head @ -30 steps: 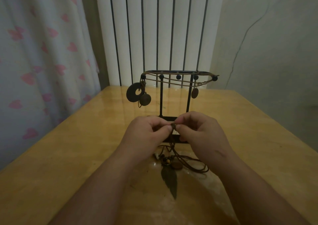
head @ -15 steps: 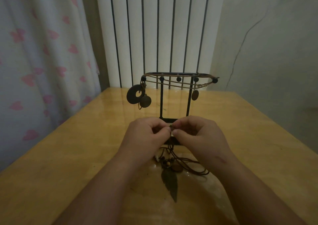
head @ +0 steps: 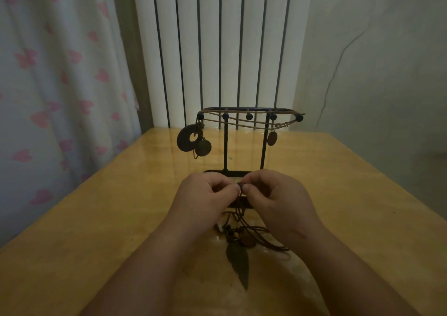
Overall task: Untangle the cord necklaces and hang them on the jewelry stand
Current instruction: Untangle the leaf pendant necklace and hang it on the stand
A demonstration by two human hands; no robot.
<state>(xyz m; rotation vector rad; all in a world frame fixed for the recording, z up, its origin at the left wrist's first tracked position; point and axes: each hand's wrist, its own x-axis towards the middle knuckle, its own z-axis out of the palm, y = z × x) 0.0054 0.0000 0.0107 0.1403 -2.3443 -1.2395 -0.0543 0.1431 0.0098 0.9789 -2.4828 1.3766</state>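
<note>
A black wire jewelry stand (head: 246, 144) stands in the middle of the wooden table (head: 96, 219). Cord necklaces hang from its top bar, with a ring-shaped pendant (head: 187, 138) and a round disc (head: 202, 147) at the left and an oval pendant (head: 272, 138) at the right. In front of the stand my left hand (head: 205, 194) and my right hand (head: 275, 197) meet fingertip to fingertip and pinch a brown cord (head: 240, 190). Below them the tangled cords (head: 256, 233) lie on the table with beads and a dark leaf pendant (head: 238, 260).
A white ribbed radiator (head: 217, 49) stands behind the table. A curtain with pink hearts (head: 60, 85) hangs at the left. A pale wall with a thin crack (head: 375, 61) is at the right. The table's left and right edges run close to both.
Both hands have stayed together on the cord, with only small finger shifts. The view tilted slightly, so the stand and hands sit lower in the frame.
</note>
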